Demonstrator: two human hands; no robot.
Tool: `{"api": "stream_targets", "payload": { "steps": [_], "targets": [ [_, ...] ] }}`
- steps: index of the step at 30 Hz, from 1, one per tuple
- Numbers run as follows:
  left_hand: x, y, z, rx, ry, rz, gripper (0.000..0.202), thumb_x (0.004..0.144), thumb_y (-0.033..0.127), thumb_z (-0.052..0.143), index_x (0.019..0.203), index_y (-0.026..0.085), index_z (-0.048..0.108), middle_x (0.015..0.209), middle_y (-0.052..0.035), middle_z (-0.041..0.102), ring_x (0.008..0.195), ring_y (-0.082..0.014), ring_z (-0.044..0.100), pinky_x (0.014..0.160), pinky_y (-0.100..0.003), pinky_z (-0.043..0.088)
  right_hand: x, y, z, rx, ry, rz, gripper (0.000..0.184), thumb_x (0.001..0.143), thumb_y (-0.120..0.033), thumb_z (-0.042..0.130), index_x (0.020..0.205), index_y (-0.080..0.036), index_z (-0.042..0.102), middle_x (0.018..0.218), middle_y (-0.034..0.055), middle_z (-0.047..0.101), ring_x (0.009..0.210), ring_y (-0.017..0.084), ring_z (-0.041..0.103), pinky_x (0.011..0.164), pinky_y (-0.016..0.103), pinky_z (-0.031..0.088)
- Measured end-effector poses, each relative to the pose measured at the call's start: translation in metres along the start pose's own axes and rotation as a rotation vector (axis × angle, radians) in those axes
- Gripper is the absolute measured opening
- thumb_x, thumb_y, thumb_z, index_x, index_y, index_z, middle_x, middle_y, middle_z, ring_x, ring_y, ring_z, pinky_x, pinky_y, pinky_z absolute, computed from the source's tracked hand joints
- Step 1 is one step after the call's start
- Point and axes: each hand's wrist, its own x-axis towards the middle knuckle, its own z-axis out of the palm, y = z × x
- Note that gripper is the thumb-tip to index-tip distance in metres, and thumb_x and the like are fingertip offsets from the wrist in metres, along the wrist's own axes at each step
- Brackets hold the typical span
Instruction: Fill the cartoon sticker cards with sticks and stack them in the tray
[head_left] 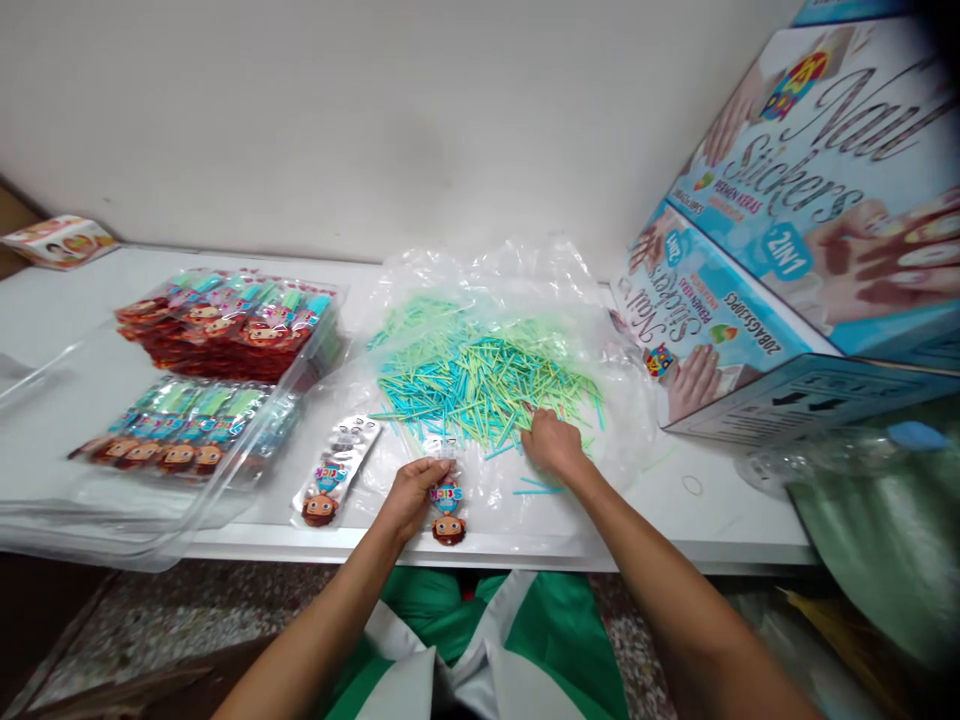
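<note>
My left hand (414, 495) pinches the upper part of a small printed packet (448, 515) with a cartoon head at its lower end, close to the table's front edge. My right hand (553, 443) is at the near right side of a loose heap of thin green and blue sticks (480, 385). Its fingers are curled down among the sticks, and what they grip is hidden. The heap lies on a clear plastic bag (600, 500) spread over the table. Left of my left hand, a second printed packet (337, 475) lies flat and apart.
At the left, a clear plastic container (217, 490) holds stacked packets (225, 320) and a nearer row of packets (176, 430). Large nail sticker boxes (817, 180) stand at the right. Near them lies a clear bottle (832, 455) with a blue cap. A small carton (60, 242) sits far left.
</note>
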Motion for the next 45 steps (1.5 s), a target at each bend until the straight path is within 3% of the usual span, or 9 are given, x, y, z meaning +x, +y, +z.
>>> {"api": "stream_targets", "payload": {
  "steps": [5, 9, 13, 22, 29, 36, 45],
  "targets": [
    [0.000, -0.001, -0.003, -0.004, -0.007, -0.008, 0.028, 0.053, 0.027, 0.080, 0.072, 0.008, 0.068, 0.063, -0.0059, 0.066, 0.055, -0.0119, 0.058, 0.053, -0.022, 0.045, 0.029, 0.023, -0.012, 0.027, 0.002, 0.043, 0.027, 0.084, -0.016, 0.038, 0.104, -0.006, 0.054, 0.103, 0.0219, 0.057, 0.093, 0.028, 0.059, 0.076, 0.036, 0.041],
    [-0.001, -0.002, -0.005, -0.021, -0.040, -0.005, 0.027, 0.055, 0.027, 0.079, 0.073, 0.008, 0.069, 0.064, -0.0061, 0.067, 0.055, -0.0117, 0.059, 0.055, -0.022, 0.045, 0.042, 0.048, -0.034, 0.105, 0.052, 0.070, 0.027, 0.086, -0.027, 0.038, 0.098, -0.008, 0.054, 0.098, 0.0208, 0.059, 0.089, 0.027, 0.059, 0.074, 0.036, 0.042],
    [-0.001, -0.001, -0.005, -0.027, -0.035, -0.007, 0.026, 0.056, 0.025, 0.079, 0.072, 0.008, 0.069, 0.064, -0.0057, 0.067, 0.057, -0.0108, 0.059, 0.057, -0.020, 0.045, 0.044, 0.054, -0.043, 0.271, 0.110, -0.014, 0.026, 0.086, -0.033, 0.037, 0.086, -0.013, 0.053, 0.088, 0.0143, 0.060, 0.084, 0.024, 0.057, 0.074, 0.033, 0.041],
    [0.000, -0.005, -0.008, -0.010, -0.044, -0.016, 0.028, 0.056, 0.027, 0.079, 0.074, 0.008, 0.068, 0.063, -0.0059, 0.067, 0.055, -0.0123, 0.059, 0.054, -0.022, 0.045, 0.021, 0.034, -0.008, 0.755, 0.247, -0.104, 0.027, 0.087, -0.041, 0.032, 0.077, -0.020, 0.045, 0.071, 0.0032, 0.060, 0.067, 0.018, 0.056, 0.068, 0.032, 0.043],
    [-0.004, 0.000, -0.006, -0.034, -0.062, -0.013, 0.024, 0.057, 0.025, 0.079, 0.071, 0.009, 0.067, 0.069, -0.0066, 0.069, 0.061, -0.0123, 0.061, 0.061, -0.022, 0.047, -0.006, 0.025, 0.013, 0.978, 0.380, -0.127, 0.028, 0.089, -0.044, 0.033, 0.086, -0.020, 0.047, 0.085, 0.0041, 0.060, 0.084, 0.017, 0.056, 0.080, 0.032, 0.042],
    [-0.008, 0.004, -0.001, -0.020, -0.049, -0.010, 0.024, 0.056, 0.024, 0.079, 0.072, 0.009, 0.067, 0.065, -0.0052, 0.067, 0.058, -0.0115, 0.060, 0.058, -0.021, 0.047, -0.014, 0.024, 0.036, 1.055, 0.366, -0.114, 0.028, 0.088, -0.044, 0.037, 0.096, -0.019, 0.048, 0.087, 0.0056, 0.062, 0.080, 0.017, 0.056, 0.077, 0.032, 0.043],
    [-0.007, 0.001, -0.004, 0.011, -0.051, -0.008, 0.026, 0.056, 0.026, 0.079, 0.073, 0.010, 0.068, 0.067, -0.0057, 0.068, 0.060, -0.0121, 0.060, 0.060, -0.023, 0.047, -0.019, 0.021, 0.030, 0.971, 0.312, -0.120, 0.027, 0.089, -0.042, 0.031, 0.094, -0.019, 0.045, 0.081, 0.0039, 0.057, 0.076, 0.017, 0.054, 0.075, 0.031, 0.043]
  ]
}}
